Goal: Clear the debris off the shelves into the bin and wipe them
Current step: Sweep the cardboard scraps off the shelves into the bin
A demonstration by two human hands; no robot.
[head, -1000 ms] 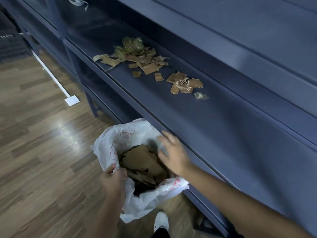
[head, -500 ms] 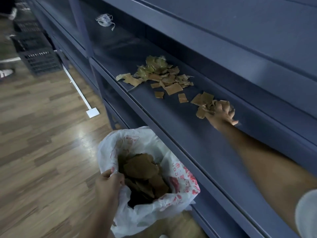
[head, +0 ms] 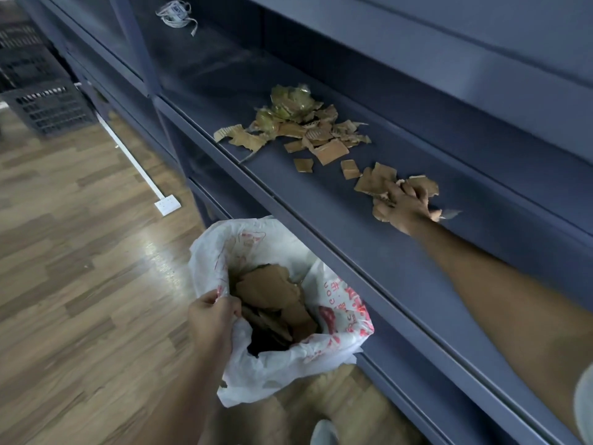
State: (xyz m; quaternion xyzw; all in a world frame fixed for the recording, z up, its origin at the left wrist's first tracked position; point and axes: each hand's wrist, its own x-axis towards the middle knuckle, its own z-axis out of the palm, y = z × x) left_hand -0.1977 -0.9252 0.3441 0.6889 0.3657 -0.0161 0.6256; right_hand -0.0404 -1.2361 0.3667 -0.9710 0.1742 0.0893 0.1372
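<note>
Torn brown cardboard scraps point(head: 308, 133) and crumpled clear tape lie in a heap on the dark blue shelf point(head: 369, 239). My right hand point(head: 407, 207) reaches onto the shelf and grips a small cluster of cardboard pieces point(head: 375, 181) at the heap's near end. A clear plastic scrap point(head: 451, 215) lies just behind that hand. Below the shelf edge, my left hand point(head: 213, 313) pinches the rim of a white plastic bin bag point(head: 340, 319) with red print. The bag's mouth is held wide and cardboard pieces point(head: 272, 290) fill it.
A bundle of white string point(head: 175, 16) lies further along the shelf. More blue shelves run above and below. A white power strip point(head: 167, 203) with its cable lies on the wooden floor, and dark plastic crates point(head: 48, 110) stand at the far left. My shoe point(head: 324, 433) shows at the bottom.
My right hand left the bag's mouth, rose to the shelf and closed on the nearest cardboard pieces. My left hand kept hold of the bag rim.
</note>
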